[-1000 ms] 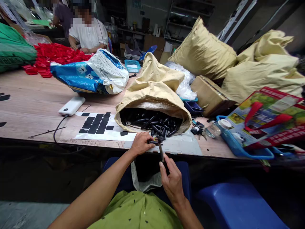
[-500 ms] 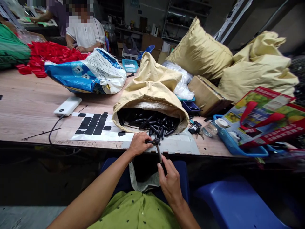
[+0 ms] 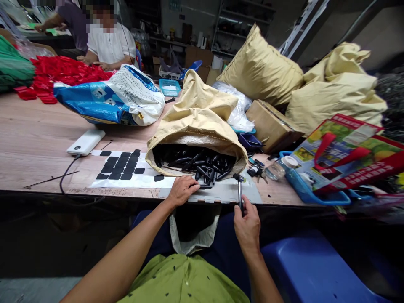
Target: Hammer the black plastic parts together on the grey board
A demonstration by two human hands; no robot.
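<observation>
Left fingers [image 3: 193, 184] nearly closed, thumb and forefinger on the left end of a black tube [image 3: 206, 187]. Tube lies low over the grey sheet [image 3: 252, 192], at the desk's near edge; its right end is free. Right fingers [image 3: 245, 205] wrapped shut round the handle of a small hammer [image 3: 239, 190], head up and away from the person.

Change over the last second: hammer head was at the tube, beside the left fingers; now swung right, well apart from it, above the right part of the grey sheet. Right hand moved right with it. Left hand about where it was on the desk.

Just beyond: tan sack [image 3: 202, 120], mouth toward the near edge, more black tubes [image 3: 206, 162] inside and spilling out. Left of it, a white sheet [image 3: 93, 180] with rows of black patches [image 3: 121, 165], then a white power bank [image 3: 86, 143]. Right: keys [image 3: 260, 170], blue basket [image 3: 303, 187] toward the desk's [image 3: 28, 139] near right corner.
</observation>
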